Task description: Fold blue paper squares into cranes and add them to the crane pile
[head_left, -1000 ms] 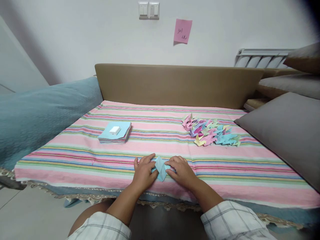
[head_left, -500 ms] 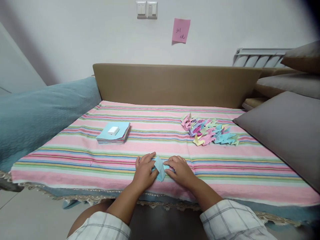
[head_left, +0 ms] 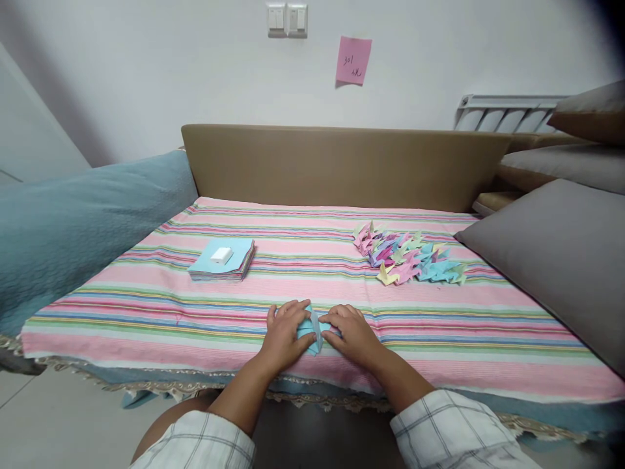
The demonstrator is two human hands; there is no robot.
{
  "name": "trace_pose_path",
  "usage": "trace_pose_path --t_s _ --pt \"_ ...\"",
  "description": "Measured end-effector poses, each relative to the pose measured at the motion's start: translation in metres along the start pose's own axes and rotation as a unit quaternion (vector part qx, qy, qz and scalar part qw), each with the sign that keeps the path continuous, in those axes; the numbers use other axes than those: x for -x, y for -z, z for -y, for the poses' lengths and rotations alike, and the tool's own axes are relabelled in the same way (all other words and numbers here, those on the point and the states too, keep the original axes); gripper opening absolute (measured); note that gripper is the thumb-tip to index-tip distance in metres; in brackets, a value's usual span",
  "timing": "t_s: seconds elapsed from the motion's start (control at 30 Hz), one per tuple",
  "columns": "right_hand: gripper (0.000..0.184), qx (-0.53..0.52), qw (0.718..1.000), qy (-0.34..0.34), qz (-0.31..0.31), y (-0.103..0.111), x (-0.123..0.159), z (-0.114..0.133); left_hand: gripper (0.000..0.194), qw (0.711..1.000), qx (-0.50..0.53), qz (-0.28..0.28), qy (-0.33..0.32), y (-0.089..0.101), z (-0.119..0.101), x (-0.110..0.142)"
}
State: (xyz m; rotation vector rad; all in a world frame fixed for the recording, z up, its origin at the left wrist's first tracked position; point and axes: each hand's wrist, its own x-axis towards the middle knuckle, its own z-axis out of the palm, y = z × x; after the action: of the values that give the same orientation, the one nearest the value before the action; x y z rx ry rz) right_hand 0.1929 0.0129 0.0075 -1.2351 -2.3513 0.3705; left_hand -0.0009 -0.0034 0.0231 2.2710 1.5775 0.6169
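Note:
A small light-blue folded paper (head_left: 312, 332) lies on the striped cloth (head_left: 439, 326) near the front edge. My left hand (head_left: 286, 333) presses on its left side, fingers curled over the paper. From the right, my right hand (head_left: 352, 333) pinches the paper's other edge with its fingertips. Both hands touch the paper and hide much of it.
A stack of coloured paper squares (head_left: 222, 260) with a small white block (head_left: 221, 255) on top sits to the left. A pile of several folded paper cranes (head_left: 407, 255) lies at the right. Grey cushions (head_left: 556, 254) border the right side, a teal blanket (head_left: 73, 228) the left.
My left fingers have curled further over the paper, folding a flap toward the middle. The paper now looks narrower. The view shifted slightly.

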Motion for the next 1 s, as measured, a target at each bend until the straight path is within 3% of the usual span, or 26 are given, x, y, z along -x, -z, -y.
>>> trace_pose_path --t_s 0.33,0.53,0.77,1.0 --pt "0.026 -0.004 1.0 0.003 -0.006 0.0 0.001 0.0 0.032 0.999 0.02 -0.041 -0.03 -0.002 0.004 -0.004" --pt "0.023 0.004 1.0 0.006 -0.008 0.0 0.0 0.001 0.03 0.991 0.101 -0.028 -0.085 -0.003 0.009 -0.004" --pt "0.017 0.01 1.0 0.007 -0.008 0.001 0.001 0.001 0.067 0.989 0.11 0.023 -0.1 0.006 0.005 0.0" --pt "0.017 0.01 1.0 0.012 -0.005 0.001 0.0 0.001 0.034 0.992 0.071 0.018 -0.104 0.006 0.003 0.002"
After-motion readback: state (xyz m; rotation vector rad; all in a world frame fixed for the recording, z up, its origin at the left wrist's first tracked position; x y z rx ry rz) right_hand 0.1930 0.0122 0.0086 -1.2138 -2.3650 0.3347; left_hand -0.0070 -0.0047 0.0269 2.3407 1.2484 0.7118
